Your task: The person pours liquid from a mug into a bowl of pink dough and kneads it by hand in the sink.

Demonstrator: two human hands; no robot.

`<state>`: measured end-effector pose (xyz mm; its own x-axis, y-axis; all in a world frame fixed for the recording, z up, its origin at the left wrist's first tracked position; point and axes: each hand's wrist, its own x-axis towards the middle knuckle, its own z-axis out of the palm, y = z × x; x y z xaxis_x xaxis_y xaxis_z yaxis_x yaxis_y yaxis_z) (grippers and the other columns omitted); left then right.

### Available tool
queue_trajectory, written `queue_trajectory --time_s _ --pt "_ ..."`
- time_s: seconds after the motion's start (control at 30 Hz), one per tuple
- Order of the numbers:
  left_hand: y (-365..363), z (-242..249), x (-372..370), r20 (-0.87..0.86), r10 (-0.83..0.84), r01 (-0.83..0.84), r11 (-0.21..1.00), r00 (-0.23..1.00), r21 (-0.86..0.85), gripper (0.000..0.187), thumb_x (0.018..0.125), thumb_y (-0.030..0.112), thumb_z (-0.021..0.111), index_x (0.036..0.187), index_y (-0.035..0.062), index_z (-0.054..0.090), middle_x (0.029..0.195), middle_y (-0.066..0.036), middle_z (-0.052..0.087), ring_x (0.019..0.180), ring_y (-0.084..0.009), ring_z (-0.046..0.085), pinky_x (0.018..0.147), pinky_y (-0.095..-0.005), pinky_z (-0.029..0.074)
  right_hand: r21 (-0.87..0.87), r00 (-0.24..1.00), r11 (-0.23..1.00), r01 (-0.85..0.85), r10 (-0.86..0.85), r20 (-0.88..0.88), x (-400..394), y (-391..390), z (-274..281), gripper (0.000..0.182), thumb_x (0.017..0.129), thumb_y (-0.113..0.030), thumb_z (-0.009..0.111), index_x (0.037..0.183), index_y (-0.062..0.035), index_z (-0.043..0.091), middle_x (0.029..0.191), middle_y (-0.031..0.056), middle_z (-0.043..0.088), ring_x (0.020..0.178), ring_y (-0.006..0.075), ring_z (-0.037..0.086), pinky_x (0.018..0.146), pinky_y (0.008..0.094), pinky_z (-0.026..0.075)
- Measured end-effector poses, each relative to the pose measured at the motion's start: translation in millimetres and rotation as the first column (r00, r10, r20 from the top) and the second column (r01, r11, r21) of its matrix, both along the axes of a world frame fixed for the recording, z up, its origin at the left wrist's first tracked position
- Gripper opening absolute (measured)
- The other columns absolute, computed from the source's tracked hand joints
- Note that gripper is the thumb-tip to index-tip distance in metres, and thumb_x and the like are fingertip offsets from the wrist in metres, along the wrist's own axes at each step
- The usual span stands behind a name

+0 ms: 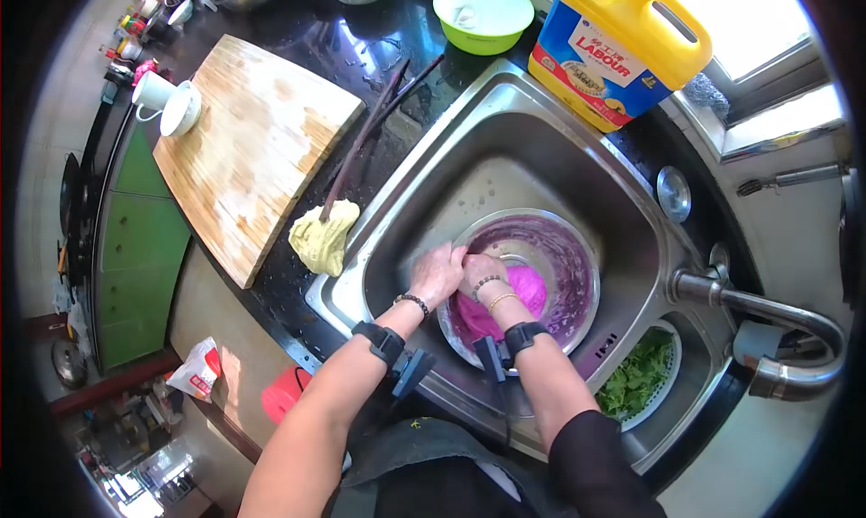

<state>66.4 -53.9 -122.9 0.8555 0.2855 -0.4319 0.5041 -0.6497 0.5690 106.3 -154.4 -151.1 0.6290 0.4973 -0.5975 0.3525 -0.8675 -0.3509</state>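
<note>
The metal bowl [541, 265] sits in the sink [505, 130], stained purple. The left hand [437, 273] grips its rim, fingers curled; the right hand [483, 275] presses what looks like a pink cloth [523, 293] inside it.

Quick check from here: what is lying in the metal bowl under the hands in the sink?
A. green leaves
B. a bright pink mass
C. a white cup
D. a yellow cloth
B: a bright pink mass lies in the metal bowl, under the right hand, while the left hand grips the rim.
</note>
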Motion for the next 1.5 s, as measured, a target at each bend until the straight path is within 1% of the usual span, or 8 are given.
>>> queue_trajectory --time_s 0.2,0.3,0.57,0.77,0.8,1.13,1.3,1.5 --pt "-7.2 5.4 21.1 0.116 -0.138 0.135 0.99 0.984 0.03 0.033 0.082 0.034 0.047 0.078 0.002 0.056 0.073 -0.022 0.059 0.072 -0.0381 0.057 0.066 -0.0466 0.044 0.15 0.993 0.983 -0.106 0.114 -0.042 -32.7 -35.6 40.5 0.023 0.073 -0.028 0.053 0.079 -0.0083 0.064 0.082 0.0132 0.063 0.077 0.0304 0.059 0.069 0.0403 0.046" --pt "-1.7 3.2 35.1 0.2 -0.216 0.208 0.976 0.956 0.058 0.032 0.083 0.033 0.048 0.076 0.0026 0.055 0.065 -0.022 0.057 0.065 -0.0393 0.056 0.058 -0.0484 0.043 0.521 0.973 0.838 -0.161 0.046 0.227 -50.9 -68.5 62.2 0.016 0.071 -0.025 0.059 0.069 -0.0096 0.061 0.07 0.0094 0.06 0.069 0.0271 0.056 0.065 0.0386 0.043" --pt "-1.3 1.9 60.0 0.209 -0.363 0.358 0.932 0.908 0.065 0.038 0.084 0.038 0.045 0.08 0.0018 0.055 0.071 -0.023 0.058 0.07 -0.0385 0.057 0.063 -0.0457 0.045 0.384 0.99 0.922 0.04 -0.089 0.111 -53.9 -110.2 78.3 0.013 0.068 -0.019 0.065 0.067 -0.0099 0.056 0.061 0.0049 0.054 0.067 0.0251 0.053 0.068 0.0366 0.039" --pt "14.4 7.2 10.3 -0.23 -0.169 0.131 0.976 0.958 -0.172 0.045 0.085 0.035 0.04 0.096 -0.0071 0.052 0.095 -0.032 0.054 0.093 -0.042 0.053 0.082 -0.0473 0.04 0.22 0.944 0.972 -0.087 0.01 0.329 -50.6 -105.5 96.9 0.025 0.066 -0.026 0.068 0.075 -0.007 0.055 0.063 0.0077 0.057 0.067 0.0271 0.054 0.065 0.0387 0.04" --pt "14.7 1.0 4.1 -0.235 -0.129 0.069 0.966 0.963 -0.248 0.042 0.087 0.033 0.038 0.089 -0.0068 0.05 0.075 -0.026 0.058 0.061 -0.0353 0.06 0.065 -0.0432 0.047 0.091 0.92 0.984 -0.155 0.11 0.376 -48.5 -105.3 102.5 0.029 0.065 -0.028 0.068 0.076 -0.0061 0.054 0.064 0.0089 0.058 0.067 0.0277 0.055 0.065 0.0393 0.04" --pt "16.4 4.8 10.3 -0.161 -0.25 0.198 0.938 0.955 -0.284 0.03 0.087 0.021 0.041 0.087 -0.0068 0.05 0.066 -0.023 0.058 0.051 -0.0317 0.059 0.061 -0.043 0.047 -0.274 0.981 0.953 -0.131 0.164 0.102 -60.1 -89.6 42.3 0.011 0.072 -0.007 0.048 0.081 -0.0011 0.053 0.066 0.0143 0.061 0.065 0.0295 0.062 0.058 0.0387 0.049" --pt "16.4 11.4 15.0 -0.225 -0.222 0.155 0.948 0.949 -0.279 0.026 0.082 0.02 0.047 0.09 -0.0042 0.054 0.088 -0.027 0.058 0.089 -0.0401 0.055 0.079 -0.0462 0.042 -0.277 0.978 0.959 -0.055 0.108 0.178 -44.1 -58.2 8.6 0.019 0.065 -0.004 0.054 0.084 -0.0022 0.054 0.065 0.0145 0.061 0.064 0.029 0.062 0.058 0.039 0.05" --pt "14.8 9.9 12.5 -0.223 -0.179 0.112 0.952 0.958 -0.284 0.026 0.082 0.02 0.048 0.089 -0.0047 0.053 0.09 -0.028 0.057 0.091 -0.0415 0.054 0.082 -0.046 0.041 -0.237 0.967 0.971 0.026 0.035 0.253 -14.6 -42.6 -14.8 0.024 0.063 -0.006 0.058 0.086 -0.0025 0.054 0.069 0.0161 0.061 0.067 0.0295 0.062 0.058 0.0384 0.05"
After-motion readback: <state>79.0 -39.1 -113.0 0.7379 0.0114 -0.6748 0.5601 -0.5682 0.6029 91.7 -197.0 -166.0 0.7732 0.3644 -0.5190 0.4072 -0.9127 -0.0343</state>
